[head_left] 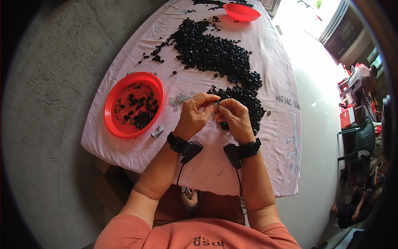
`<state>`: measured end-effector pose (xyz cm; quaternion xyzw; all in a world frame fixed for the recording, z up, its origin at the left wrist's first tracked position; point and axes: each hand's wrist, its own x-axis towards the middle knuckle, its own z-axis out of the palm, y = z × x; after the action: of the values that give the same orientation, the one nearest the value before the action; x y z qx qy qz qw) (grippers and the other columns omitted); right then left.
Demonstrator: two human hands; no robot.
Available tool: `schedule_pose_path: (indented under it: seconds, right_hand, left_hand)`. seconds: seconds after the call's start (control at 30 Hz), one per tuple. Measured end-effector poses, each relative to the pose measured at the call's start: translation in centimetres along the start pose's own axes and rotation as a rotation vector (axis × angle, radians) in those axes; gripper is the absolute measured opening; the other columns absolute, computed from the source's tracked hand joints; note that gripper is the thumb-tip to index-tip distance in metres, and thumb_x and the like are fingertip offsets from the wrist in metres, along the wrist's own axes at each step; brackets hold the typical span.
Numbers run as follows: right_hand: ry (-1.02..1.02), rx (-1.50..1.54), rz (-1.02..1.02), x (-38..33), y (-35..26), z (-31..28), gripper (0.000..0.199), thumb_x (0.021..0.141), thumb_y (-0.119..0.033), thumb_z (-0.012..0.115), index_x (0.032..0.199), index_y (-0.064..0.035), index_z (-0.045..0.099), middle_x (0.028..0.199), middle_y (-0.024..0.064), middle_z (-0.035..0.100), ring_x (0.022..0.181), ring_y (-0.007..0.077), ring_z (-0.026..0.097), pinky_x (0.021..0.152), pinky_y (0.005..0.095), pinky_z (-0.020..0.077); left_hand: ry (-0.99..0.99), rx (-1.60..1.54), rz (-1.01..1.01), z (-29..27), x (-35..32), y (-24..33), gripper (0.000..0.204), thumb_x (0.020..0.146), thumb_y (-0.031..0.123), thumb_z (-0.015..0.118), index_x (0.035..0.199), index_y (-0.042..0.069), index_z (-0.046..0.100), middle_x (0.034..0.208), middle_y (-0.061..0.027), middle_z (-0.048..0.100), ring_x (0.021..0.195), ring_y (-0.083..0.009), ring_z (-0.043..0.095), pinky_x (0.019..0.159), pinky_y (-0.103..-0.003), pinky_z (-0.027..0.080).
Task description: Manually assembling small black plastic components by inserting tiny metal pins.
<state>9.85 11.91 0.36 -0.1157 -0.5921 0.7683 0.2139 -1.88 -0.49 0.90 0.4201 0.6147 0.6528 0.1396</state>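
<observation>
My left hand [195,114] and my right hand [235,117] meet over the near part of the table, fingertips pinched together. Between them is a small dark piece, mostly covered by the fingers; its exact kind is hidden. Just beyond and right of the hands lies a heap of small black plastic pieces [244,97], which joins a larger spread of the same pieces farther back. Left of my left hand sits a little pile of thin, clear or silvery bits [178,101]. A red plastic basin [108,108] at the left holds some black pieces.
A pale pink printed cloth [273,166] covers the table. Near the red basin lies a small crumpled greyish object [157,131]. Another red basin [242,13] stands at the far end. Off to the right are a dark green chair [362,139] and a seated person [352,209].
</observation>
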Motion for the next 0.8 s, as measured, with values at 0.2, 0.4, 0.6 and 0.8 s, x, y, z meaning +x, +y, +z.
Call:
schedule_pose_path:
  seconds: [0.2, 0.4, 0.6, 0.8]
  right_hand:
    - [0.009, 0.031, 0.028, 0.11, -0.07, -0.12, 0.009, 0.099, -0.007, 0.06, 0.104, -0.0003, 0.064, 0.092, 0.006, 0.07, 0.078, 0.0116, 0.069, 0.067, 0.024, 0.0563]
    - [0.014, 0.037, 0.027, 0.03, -0.05, -0.09, 0.011, 0.099, -0.009, 0.061, 0.105, -0.001, 0.065, 0.094, 0.0056, 0.07, 0.075, 0.0089, 0.067, 0.07, 0.0226, 0.0569]
    - [-0.009, 0.046, 0.01, 0.14, 0.12, -0.21, 0.011, 0.099, -0.009, 0.062, 0.105, -0.0006, 0.065, 0.095, 0.0056, 0.071, 0.077, 0.0092, 0.068, 0.07, 0.0225, 0.0574]
    - [0.003, 0.037, 0.024, 0.03, -0.12, 0.0, 0.011, 0.099, -0.008, 0.062, 0.106, -0.0009, 0.066, 0.091, 0.0045, 0.07, 0.077, 0.0097, 0.069, 0.07, 0.0228, 0.0575]
  left_hand:
    - [0.037, 0.007, -0.026, -0.2, -0.05, -0.19, 0.019, 0.093, -0.002, 0.065, 0.111, 0.001, 0.069, 0.099, -0.0039, 0.071, 0.092, -0.0097, 0.066, 0.084, -0.025, 0.053]
    - [0.049, 0.013, -0.041, -0.05, 0.05, -0.36, 0.02, 0.094, -0.003, 0.063, 0.112, 0.0, 0.069, 0.099, -0.0043, 0.071, 0.093, -0.0097, 0.067, 0.085, -0.024, 0.053]
    - [0.026, 0.03, -0.043, -0.04, 0.05, -0.17, 0.02, 0.094, -0.003, 0.063, 0.112, 0.0, 0.07, 0.098, -0.0039, 0.071, 0.092, -0.0091, 0.066, 0.084, -0.024, 0.053]
    - [0.023, 0.066, -0.026, -0.04, 0.11, -0.42, 0.019, 0.094, -0.002, 0.063, 0.111, 0.0, 0.071, 0.096, -0.0044, 0.072, 0.089, -0.0086, 0.066, 0.082, -0.024, 0.054]
